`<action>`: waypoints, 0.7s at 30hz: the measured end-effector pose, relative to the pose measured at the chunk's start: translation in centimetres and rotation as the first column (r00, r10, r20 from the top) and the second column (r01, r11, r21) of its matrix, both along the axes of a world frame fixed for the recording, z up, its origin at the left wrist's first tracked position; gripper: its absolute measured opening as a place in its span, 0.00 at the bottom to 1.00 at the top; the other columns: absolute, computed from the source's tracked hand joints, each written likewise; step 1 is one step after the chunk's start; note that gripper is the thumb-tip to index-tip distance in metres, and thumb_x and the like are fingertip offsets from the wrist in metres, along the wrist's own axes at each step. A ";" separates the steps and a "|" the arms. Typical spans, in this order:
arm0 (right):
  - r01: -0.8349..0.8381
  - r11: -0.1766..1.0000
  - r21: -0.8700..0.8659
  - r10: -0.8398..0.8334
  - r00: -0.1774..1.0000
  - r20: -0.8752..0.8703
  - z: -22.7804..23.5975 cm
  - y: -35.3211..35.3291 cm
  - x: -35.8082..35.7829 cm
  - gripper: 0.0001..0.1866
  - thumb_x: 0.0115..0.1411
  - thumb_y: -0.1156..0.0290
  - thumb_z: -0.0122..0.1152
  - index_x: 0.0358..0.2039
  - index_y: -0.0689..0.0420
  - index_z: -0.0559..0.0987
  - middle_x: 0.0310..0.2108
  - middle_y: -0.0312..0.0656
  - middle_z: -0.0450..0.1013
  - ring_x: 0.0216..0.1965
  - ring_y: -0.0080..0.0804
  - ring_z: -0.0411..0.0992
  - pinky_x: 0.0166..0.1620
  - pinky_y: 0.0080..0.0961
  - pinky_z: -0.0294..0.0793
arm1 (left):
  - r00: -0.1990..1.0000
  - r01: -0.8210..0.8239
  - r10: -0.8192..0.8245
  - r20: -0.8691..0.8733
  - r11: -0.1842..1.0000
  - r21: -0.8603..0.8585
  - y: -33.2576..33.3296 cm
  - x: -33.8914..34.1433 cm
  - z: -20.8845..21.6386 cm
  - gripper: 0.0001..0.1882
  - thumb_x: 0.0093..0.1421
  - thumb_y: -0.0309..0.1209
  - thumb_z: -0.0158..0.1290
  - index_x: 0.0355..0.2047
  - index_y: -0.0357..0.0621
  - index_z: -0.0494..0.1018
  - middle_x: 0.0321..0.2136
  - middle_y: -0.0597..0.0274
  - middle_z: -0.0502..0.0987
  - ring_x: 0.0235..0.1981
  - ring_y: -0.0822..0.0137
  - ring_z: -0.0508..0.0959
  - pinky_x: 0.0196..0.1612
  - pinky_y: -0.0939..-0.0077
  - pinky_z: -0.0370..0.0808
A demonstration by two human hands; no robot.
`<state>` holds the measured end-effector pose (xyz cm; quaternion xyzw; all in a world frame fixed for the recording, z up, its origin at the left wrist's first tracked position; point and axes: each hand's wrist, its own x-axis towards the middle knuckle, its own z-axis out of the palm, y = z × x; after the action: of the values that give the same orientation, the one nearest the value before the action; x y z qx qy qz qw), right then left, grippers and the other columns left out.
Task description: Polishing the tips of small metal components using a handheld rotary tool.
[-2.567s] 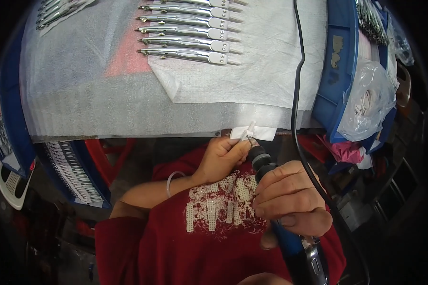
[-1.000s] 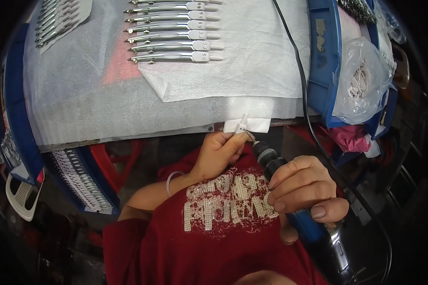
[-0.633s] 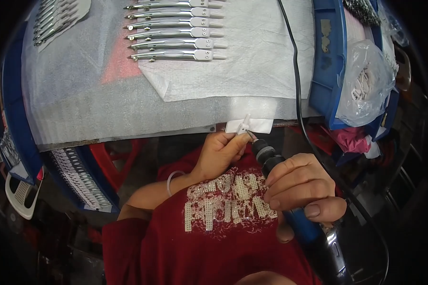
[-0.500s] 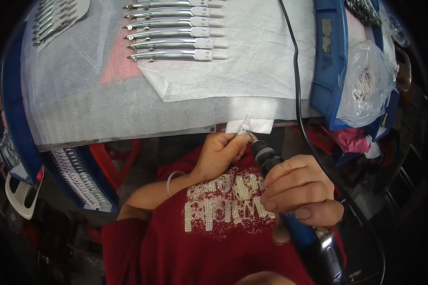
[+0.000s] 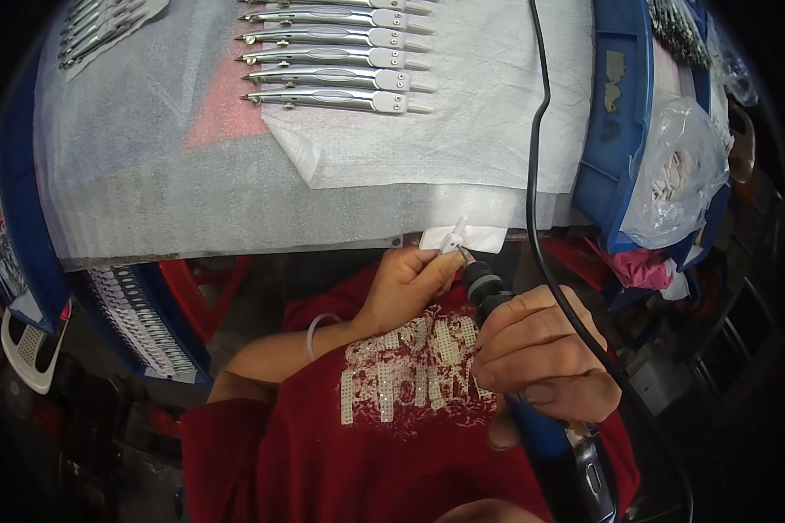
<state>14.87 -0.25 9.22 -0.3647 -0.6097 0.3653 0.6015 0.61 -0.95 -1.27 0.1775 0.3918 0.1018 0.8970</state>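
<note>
My left hand [image 5: 407, 286] is closed at the table's front edge, pinching a drawing compass [image 5: 453, 241] by its white head. The narrow grip points away from me, and the fingers hide most of the legs. A small white pad [image 5: 488, 238] lies under the head. My right hand [image 5: 549, 353] wraps around a black and blue electric screwdriver [image 5: 487, 286], tilted with its bit up to the left. The bit's tip meets the compass head beside my left thumb, where a screw is too small to make out.
Several silver compasses [image 5: 331, 78] lie in a row on white cloth [image 5: 410, 161], with more at the far left. A black cable [image 5: 534, 166] crosses the table's right side. Blue bins [image 5: 615, 131] stand right, one beside a plastic bag [image 5: 680, 170]; a blue tray [image 5: 196, 336] of parts sits lower left.
The view has shifted slightly, and the cable now hangs across my right hand. Both hands keep their grips, the screwdriver bit still at the compass head.
</note>
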 end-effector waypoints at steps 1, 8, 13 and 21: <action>-0.003 1.000 0.000 0.003 1.000 0.000 0.1 0.3 0.2 0.12 0.39 0.78 0.68 0.22 0.64 0.72 0.29 0.50 0.74 0.25 0.41 0.75 0.27 0.32 0.77 | 1.000 -0.004 0.004 -0.002 1.000 0.014 -0.1 0.0 -0.1 0.13 0.65 0.32 0.49 0.28 0.36 0.76 0.17 0.76 0.68 0.19 0.85 0.62 0.21 0.89 0.58; -0.064 0.998 -0.013 0.065 0.983 0.170 0.4 0.1 0.4 0.24 0.52 0.62 0.69 0.36 0.57 0.62 0.25 0.45 0.74 0.21 0.32 0.75 0.25 0.26 0.77 | 1.000 0.010 -0.010 -0.018 1.000 -0.004 0.6 0.1 0.7 0.13 0.64 0.32 0.50 0.26 0.36 0.76 0.16 0.75 0.68 0.18 0.84 0.62 0.20 0.88 0.58; -0.010 1.000 -0.024 0.014 0.984 0.179 0.7 -0.7 0.3 0.27 0.53 0.60 0.67 0.43 0.57 0.60 0.25 0.44 0.74 0.22 0.33 0.75 0.27 0.27 0.77 | 1.000 0.026 -0.026 -0.005 0.999 -0.039 0.9 0.0 1.0 0.13 0.64 0.32 0.49 0.25 0.37 0.74 0.16 0.74 0.67 0.17 0.84 0.62 0.20 0.87 0.57; 0.009 1.000 0.008 -0.009 0.998 0.056 0.6 0.0 -0.1 0.23 0.49 0.67 0.69 0.37 0.60 0.65 0.25 0.48 0.74 0.21 0.37 0.75 0.26 0.30 0.78 | 0.998 0.046 -0.041 0.057 0.995 -0.093 0.3 -0.7 0.0 0.10 0.65 0.31 0.48 0.38 0.38 0.76 0.27 0.73 0.73 0.25 0.85 0.68 0.26 0.92 0.62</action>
<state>14.76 -0.26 9.84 -0.3754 -0.6261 0.3500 0.5870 -0.05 -0.62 -1.32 0.1405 0.3674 0.0683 0.9169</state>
